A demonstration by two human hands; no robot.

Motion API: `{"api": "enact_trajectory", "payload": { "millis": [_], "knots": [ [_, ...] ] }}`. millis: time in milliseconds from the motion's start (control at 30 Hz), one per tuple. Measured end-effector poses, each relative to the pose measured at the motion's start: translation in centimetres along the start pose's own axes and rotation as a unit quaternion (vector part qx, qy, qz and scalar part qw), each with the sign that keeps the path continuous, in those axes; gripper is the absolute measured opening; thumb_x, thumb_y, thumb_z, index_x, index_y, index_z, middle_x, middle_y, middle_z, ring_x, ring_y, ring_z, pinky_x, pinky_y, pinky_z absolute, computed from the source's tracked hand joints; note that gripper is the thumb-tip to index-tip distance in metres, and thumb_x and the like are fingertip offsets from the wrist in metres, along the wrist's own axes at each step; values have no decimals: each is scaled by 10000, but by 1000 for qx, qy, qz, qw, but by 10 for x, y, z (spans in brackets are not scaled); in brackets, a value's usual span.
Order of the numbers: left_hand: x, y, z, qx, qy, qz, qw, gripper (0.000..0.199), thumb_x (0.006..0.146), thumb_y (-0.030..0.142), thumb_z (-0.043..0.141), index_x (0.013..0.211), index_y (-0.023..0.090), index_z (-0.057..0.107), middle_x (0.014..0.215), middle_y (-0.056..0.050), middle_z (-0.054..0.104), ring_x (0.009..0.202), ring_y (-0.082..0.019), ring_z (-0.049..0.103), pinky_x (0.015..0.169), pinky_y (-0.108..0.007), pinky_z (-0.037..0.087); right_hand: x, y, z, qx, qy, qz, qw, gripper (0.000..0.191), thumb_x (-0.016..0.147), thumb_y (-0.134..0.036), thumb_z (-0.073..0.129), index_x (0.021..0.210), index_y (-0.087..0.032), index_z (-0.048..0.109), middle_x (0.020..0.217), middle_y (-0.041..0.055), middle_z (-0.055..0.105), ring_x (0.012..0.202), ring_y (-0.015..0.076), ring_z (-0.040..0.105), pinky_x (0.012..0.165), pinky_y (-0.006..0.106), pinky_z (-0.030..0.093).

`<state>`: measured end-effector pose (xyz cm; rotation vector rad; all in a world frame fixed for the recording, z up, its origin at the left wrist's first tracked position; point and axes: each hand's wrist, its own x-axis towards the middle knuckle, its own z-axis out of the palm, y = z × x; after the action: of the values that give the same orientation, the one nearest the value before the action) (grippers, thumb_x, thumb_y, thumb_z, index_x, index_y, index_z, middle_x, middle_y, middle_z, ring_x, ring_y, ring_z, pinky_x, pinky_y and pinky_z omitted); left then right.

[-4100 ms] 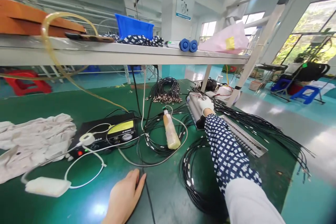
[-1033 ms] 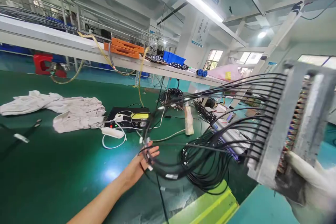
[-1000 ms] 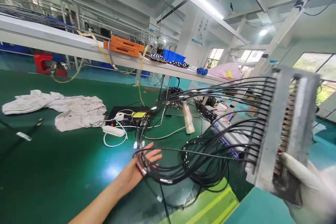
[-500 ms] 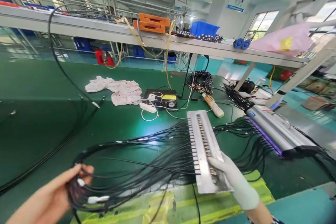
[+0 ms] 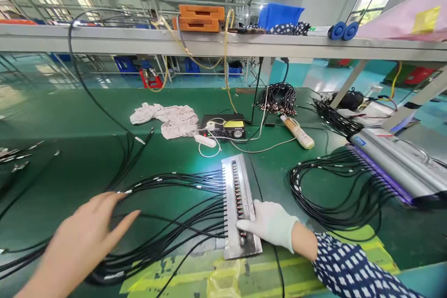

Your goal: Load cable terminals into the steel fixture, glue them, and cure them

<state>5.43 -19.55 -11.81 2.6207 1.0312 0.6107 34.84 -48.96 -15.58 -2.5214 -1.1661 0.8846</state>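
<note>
A slotted metal fixture plate (image 5: 229,205) lies on the green bench mat, with a row of small cable ends showing in its long opening. My right hand (image 5: 272,223), in a white glove, grips the plate's right side near its lower end, the thumb on top. Black cables (image 5: 181,223) run left out of the slots in a loose bundle. Bare and slightly blurred, my left hand (image 5: 85,230) hovers over the left bend of these cables, thumb and fingers apart. Whether its fingertips touch a cable I cannot tell.
At the right is a silver machine (image 5: 391,158) with a looped cable bundle (image 5: 300,186) beside it. Behind the plate are a black control box (image 5: 223,121), a pale cloth (image 5: 178,121) and a coiled cable bunch (image 5: 277,98). A raised shelf (image 5: 122,42) spans the back.
My left hand has let go of the cable bundle and opened. My right hand and the plate now sit further left in view, apart from the right-hand cables. The view has turned.
</note>
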Motion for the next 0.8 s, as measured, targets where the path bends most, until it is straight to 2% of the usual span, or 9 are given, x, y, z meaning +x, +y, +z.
{"api": "enact_trajectory", "payload": {
  "millis": [167,233,333,400,467,533,633,700,800],
  "knots": [
    [52,68,113,-101,-153,198,963,355,931,500,485,1101,240,657,1172,-84,689,1139,-273,622,1041,-438,494,-17,-20,-22,-98,34,-70,992,762,733,-868,580,1112,-214,675,981,134,766,896,357,742,774,414,527],
    [76,88,156,-142,-153,221,953,369,947,444,463,1186,219,631,1243,-103,661,1198,-274,586,1084,-453,452,-17,-20,-3,-134,86,-164,973,719,693,-856,640,1069,-244,670,925,77,761,798,301,736,669,344,502],
    [110,107,205,-180,-125,198,955,420,907,374,439,1243,174,592,1169,-132,670,1151,-283,594,1069,-477,447,-1,-9,48,-266,96,-313,907,391,826,-635,694,890,-250,682,857,41,727,678,218,686,484,265,358],
    [127,113,225,-188,-125,184,957,401,875,358,418,1165,160,612,981,-108,679,1001,-270,630,980,-462,496,15,0,75,-321,110,-315,887,277,902,-516,676,830,-249,677,802,29,715,620,184,639,421,259,254],
    [138,115,235,-192,-139,179,955,373,863,389,413,1073,167,626,825,-59,641,841,-242,630,853,-414,532,20,3,79,-319,124,-311,887,337,938,-514,635,746,-237,652,630,-4,647,497,147,536,387,269,193],
    [142,114,237,-197,-157,173,952,362,863,440,420,1014,185,628,743,-16,598,736,-212,606,736,-355,526,10,-2,52,-287,184,-343,875,392,953,-528,604,692,-237,627,532,-27,568,457,134,463,396,276,203],
    [142,114,236,-198,-174,165,950,327,874,482,427,889,208,606,684,14,557,669,-190,570,647,-305,476,-15,-25,-39,-184,356,-404,822,354,947,-559,582,792,-252,666,696,-3,621,648,160,553,552,292,354],
    [140,115,236,-194,-175,160,952,316,883,491,438,826,213,576,698,6,570,691,-195,572,659,-307,459,-10,-45,-113,-95,398,-387,827,349,999,-514,526,881,-246,716,837,19,644,771,150,583,688,291,423],
    [135,117,234,-186,-175,156,954,300,905,483,450,842,218,577,748,-11,602,767,-214,587,727,-329,456,51,-70,-206,32,365,-287,885,371,940,-560,626,888,-211,742,937,14,668,892,156,619,814,284,462]
  ]
}}
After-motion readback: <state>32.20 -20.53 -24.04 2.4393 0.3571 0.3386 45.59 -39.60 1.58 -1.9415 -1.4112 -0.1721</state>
